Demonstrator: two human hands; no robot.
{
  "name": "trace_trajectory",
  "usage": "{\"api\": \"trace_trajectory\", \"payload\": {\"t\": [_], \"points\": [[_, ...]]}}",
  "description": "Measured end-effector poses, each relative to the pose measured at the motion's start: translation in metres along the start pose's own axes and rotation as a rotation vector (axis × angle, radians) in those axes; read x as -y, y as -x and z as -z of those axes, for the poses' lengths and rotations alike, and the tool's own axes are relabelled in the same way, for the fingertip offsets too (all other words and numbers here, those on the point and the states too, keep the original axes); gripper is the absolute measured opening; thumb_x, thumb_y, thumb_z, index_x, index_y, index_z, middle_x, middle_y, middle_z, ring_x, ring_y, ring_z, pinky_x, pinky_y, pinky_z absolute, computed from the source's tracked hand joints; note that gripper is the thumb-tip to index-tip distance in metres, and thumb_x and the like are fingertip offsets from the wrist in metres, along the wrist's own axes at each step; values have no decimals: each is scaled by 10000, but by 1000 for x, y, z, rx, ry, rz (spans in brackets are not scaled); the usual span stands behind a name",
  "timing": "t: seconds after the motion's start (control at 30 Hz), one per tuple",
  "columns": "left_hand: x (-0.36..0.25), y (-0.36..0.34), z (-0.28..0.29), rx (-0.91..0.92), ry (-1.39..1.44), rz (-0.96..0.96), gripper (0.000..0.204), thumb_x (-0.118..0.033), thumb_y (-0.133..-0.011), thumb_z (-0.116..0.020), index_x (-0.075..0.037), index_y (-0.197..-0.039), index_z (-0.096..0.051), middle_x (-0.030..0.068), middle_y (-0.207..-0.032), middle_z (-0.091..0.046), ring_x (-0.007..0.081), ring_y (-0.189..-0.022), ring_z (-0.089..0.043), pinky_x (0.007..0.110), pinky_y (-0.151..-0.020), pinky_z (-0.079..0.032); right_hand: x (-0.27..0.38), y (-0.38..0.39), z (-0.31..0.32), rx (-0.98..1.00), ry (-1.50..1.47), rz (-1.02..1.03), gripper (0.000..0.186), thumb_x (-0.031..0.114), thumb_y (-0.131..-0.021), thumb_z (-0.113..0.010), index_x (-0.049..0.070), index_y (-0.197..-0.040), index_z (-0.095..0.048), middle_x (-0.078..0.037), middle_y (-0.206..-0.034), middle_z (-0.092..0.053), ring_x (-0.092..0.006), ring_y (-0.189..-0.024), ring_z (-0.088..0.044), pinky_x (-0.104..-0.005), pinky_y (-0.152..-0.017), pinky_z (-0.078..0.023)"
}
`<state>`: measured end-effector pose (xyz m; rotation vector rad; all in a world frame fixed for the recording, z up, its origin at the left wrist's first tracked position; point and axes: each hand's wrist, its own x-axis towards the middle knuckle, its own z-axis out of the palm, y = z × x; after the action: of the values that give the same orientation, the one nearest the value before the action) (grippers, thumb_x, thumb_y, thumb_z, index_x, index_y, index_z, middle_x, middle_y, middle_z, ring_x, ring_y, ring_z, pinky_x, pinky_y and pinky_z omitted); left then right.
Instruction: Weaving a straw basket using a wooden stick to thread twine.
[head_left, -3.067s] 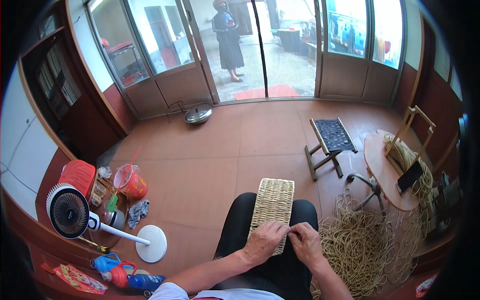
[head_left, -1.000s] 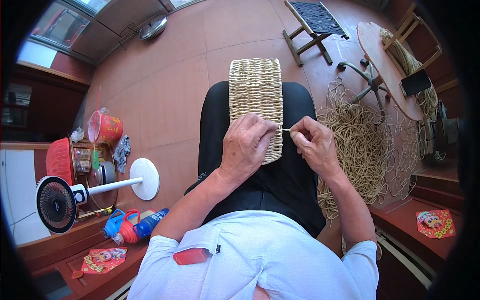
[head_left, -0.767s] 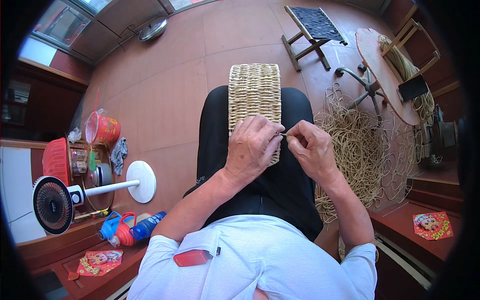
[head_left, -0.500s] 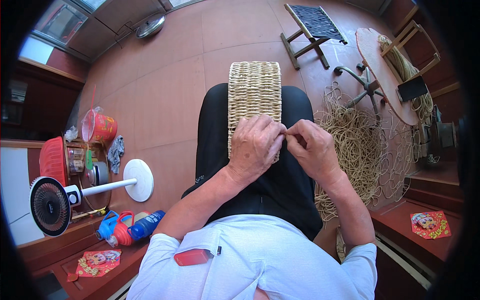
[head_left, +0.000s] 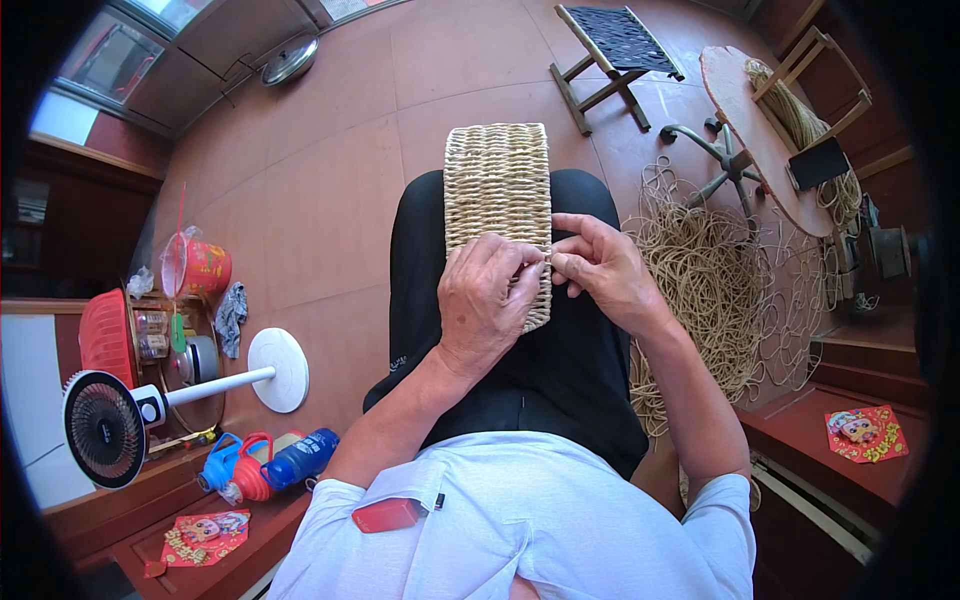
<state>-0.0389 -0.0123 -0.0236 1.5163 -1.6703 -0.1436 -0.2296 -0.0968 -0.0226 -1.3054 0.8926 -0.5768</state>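
Observation:
A woven cord panel (head_left: 497,185), pale straw in colour, lies lengthwise over my lap, with ribbed rows running across it. My left hand (head_left: 483,295) rests on its near part, thumb and forefinger pinched at the right edge. Against that same edge, the thumb and a finger of my right hand (head_left: 605,270) close together, while its forefinger stretches out above. The fingertips of both hands nearly touch there. Whatever fine strand lies between them is too small to make out.
To the right, a big tangle of loose cord (head_left: 700,310) covers the floor beside a wheeled chair base (head_left: 735,165). A folding stool (head_left: 620,50) stands ahead. At left are a white fan (head_left: 105,430), a red bucket (head_left: 205,268) and several bottles, one blue (head_left: 305,455).
My right hand has shifted left and its forefinger has straightened off the pinch. The left thumb and forefinger now show at the panel's edge. The whole view has shifted slightly.

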Motion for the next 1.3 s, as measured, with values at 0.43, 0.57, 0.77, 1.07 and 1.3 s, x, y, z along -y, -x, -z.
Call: {"api": "trace_trajectory", "payload": {"t": [0.43,0.57,0.77,1.07,1.3], "points": [[-1,2,14,77,-30,56,86,-204,-957,-773,-120,-964,-759,75,-922,-708,294,-904,-726,448,-808,-546,12,-24,6,278,131,-2,354,20,-980,-688,-45,-1326,-644,2,-886,-678,-67,-746,-613,-261,-665,-538],[2,9,10,44,-48,14,104,-218,-960,-781,-122,-987,-753,64,-928,-696,285,-907,-723,438,-818,-558,12,-24,7,243,239,-69,319,48,-978,-700,-48,-1280,-661,-12,-867,-688,-77,-757,-625,-265,-678,-543],[7,13,9,90,-49,-13,126,-200,-968,-758,-107,-1020,-691,68,-992,-695,289,-947,-723,435,-853,-559,21,-29,12,307,260,-85,309,113,-1000,-763,-37,-1257,-679,-25,-926,-745,-87,-802,-659,-278,-715,-565],[9,16,9,85,-28,-23,130,-205,-950,-798,-114,-1014,-729,59,-979,-701,284,-940,-725,430,-837,-569,19,-41,12,366,225,-138,226,93,-979,-811,-18,-1157,-726,-1,-905,-719,-89,-807,-647,-280,-759,-562],[8,17,10,68,-23,-51,120,-194,-972,-784,-97,-1013,-725,72,-969,-695,289,-933,-718,423,-853,-567,8,-51,16,395,287,-169,223,82,-961,-807,4,-1160,-744,13,-938,-730,-79,-810,-644,-268,-761,-548]]}}
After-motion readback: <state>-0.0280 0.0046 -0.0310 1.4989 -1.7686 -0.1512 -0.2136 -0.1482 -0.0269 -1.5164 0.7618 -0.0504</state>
